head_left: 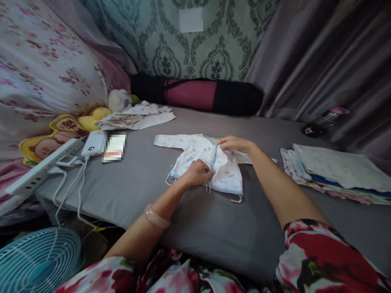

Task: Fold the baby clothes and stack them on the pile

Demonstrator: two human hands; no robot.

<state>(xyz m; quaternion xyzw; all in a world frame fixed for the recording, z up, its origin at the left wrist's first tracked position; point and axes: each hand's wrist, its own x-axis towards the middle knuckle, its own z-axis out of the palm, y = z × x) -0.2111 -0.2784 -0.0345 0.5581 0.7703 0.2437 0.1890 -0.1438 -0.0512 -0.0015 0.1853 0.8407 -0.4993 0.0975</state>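
Observation:
A small white baby shirt [195, 152] with blue prints, blue edging and thin tie strings lies spread on the grey sheet [146, 162]. Its sleeves stretch out to both sides. My left hand [199, 171] is at the lower middle of the shirt, fingers closed on the front edge near the ties. Higher up, at the neckline, my right hand [234, 144] pinches the blue-trimmed edge of the same shirt. The right sleeve runs partly beneath my right forearm.
To the right lies a stack of folded cloths [339, 169], with a dark bottle [324, 122] behind. Crumpled clothes [140, 116] sit at back left, near a power strip [45, 165], a power bank [93, 142] and cables. A long black-and-red bag [191, 94] lines the wall. A blue fan [39, 260] stands lower left.

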